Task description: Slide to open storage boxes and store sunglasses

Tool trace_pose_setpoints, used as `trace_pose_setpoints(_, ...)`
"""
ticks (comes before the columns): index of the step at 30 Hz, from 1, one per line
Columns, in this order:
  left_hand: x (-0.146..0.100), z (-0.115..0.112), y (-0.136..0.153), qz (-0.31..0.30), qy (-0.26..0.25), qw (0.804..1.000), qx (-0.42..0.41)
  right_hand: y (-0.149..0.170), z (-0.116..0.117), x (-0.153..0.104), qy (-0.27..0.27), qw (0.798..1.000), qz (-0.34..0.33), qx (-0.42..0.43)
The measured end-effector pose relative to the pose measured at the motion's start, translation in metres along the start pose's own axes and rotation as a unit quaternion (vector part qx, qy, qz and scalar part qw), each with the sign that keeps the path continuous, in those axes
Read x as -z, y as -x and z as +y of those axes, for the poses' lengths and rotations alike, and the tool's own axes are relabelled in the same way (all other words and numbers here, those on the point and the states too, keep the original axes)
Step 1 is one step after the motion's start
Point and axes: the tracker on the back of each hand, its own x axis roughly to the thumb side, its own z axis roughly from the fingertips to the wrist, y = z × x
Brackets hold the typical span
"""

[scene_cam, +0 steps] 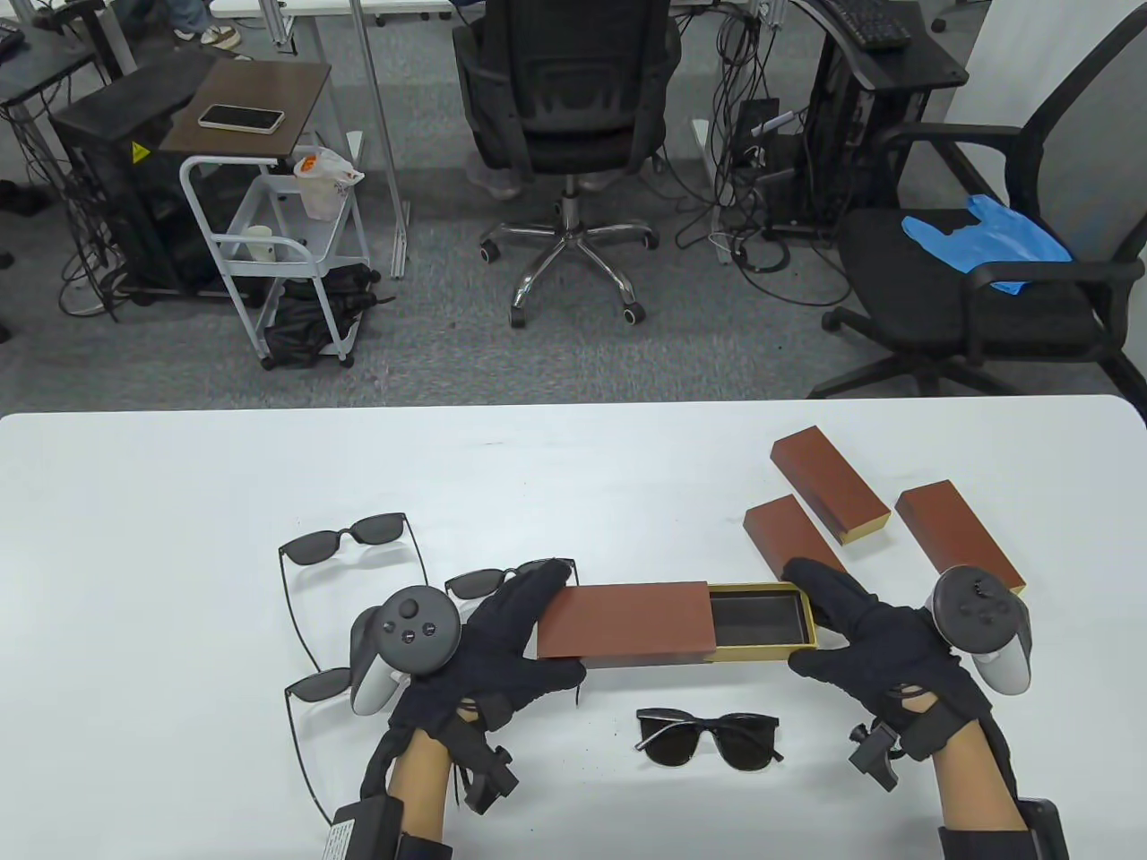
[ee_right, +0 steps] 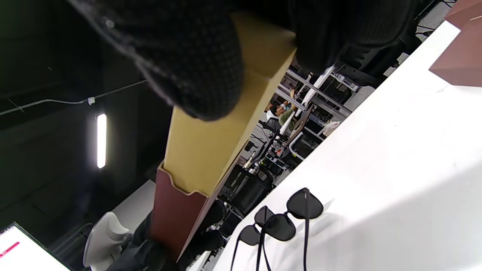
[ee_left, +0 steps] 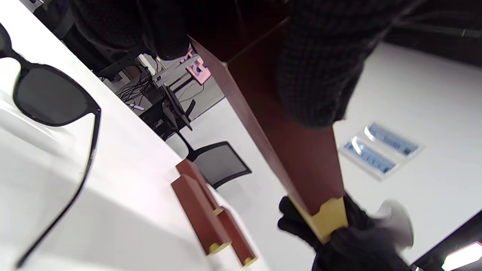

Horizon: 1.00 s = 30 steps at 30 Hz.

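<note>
A long reddish-brown cardboard storage box with a gold inner drawer (scene_cam: 627, 623) is held just above the near middle of the white table (scene_cam: 179, 484), its length running left to right. The brown outer sleeve (ee_left: 301, 158) is gripped at its left end by the left hand (scene_cam: 502, 640) — fingers along the far edge, thumb curled on the near side. The gold drawer (scene_cam: 762, 618) is slid partly out to the right, its dark lining exposed; its right end is pinched by the right hand (scene_cam: 874, 640), fingers at the far corner and thumb at the near corner. In the right wrist view the gold drawer's underside (ee_right: 211, 143) is seen emerging from the sleeve.

A folded pair of black sunglasses (scene_cam: 708, 736) lies on the table just near of the box, between the two wrists. Three more pairs of dark-lensed sunglasses with open temples are found to the left: one far-left (scene_cam: 345, 542), one (scene_cam: 488, 580) partly hidden behind the left hand, one (scene_cam: 318, 685) near the left wrist.

Three closed reddish-brown boxes are placed at the right, far of the right hand — one farthest (scene_cam: 829, 484), one (scene_cam: 793, 537) beside the drawer's far corner, one rightmost (scene_cam: 959, 533).
</note>
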Motion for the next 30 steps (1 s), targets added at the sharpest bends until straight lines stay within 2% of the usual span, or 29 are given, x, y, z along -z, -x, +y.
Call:
trace_pose_setpoints(5,-0.003,-0.001,0.006,-0.001,-0.041,0.987,-0.153,-0.004,-0.001,-0.001,0.017,1.0,-0.017,0.017)
trace_pose_setpoints(9,-0.005,-0.003,0.006,0.045,-0.098,0.967,-0.233,-0.01,0.0,0.0,0.032,0.999,-0.031,0.022)
trace_pose_setpoints(11,-0.005,-0.007,0.008,0.082,-0.085,0.953,-0.278,-0.013,0.0,0.0,0.035,0.999,-0.036,0.02)
trace_pose_setpoints(13,-0.006,-0.012,0.011,0.135,-0.065,0.928,-0.342,-0.015,0.002,0.0,0.035,0.999,-0.038,0.017)
trace_pose_setpoints(15,-0.007,-0.017,0.015,0.149,-0.049,0.906,-0.394,-0.016,0.003,0.0,0.033,0.999,-0.038,0.012)
trace_pose_setpoints(17,-0.007,-0.021,0.019,0.155,-0.028,0.895,-0.418,-0.017,0.005,0.0,0.032,0.999,-0.038,0.008)
trace_pose_setpoints(20,-0.005,-0.022,0.021,0.151,0.005,0.895,-0.419,-0.018,0.007,0.001,0.03,0.999,-0.039,0.005)
trace_pose_setpoints(22,-0.005,-0.022,0.021,0.148,0.007,0.896,-0.418,-0.018,0.008,0.002,0.03,0.999,-0.039,0.004)
trace_pose_setpoints(26,-0.005,-0.022,0.02,0.145,-0.017,0.901,-0.409,-0.018,0.01,0.003,0.027,0.999,-0.039,0.0)
trace_pose_setpoints(30,-0.007,-0.017,0.018,0.131,-0.06,0.914,-0.38,-0.021,0.012,0.003,0.029,0.998,-0.047,-0.007)
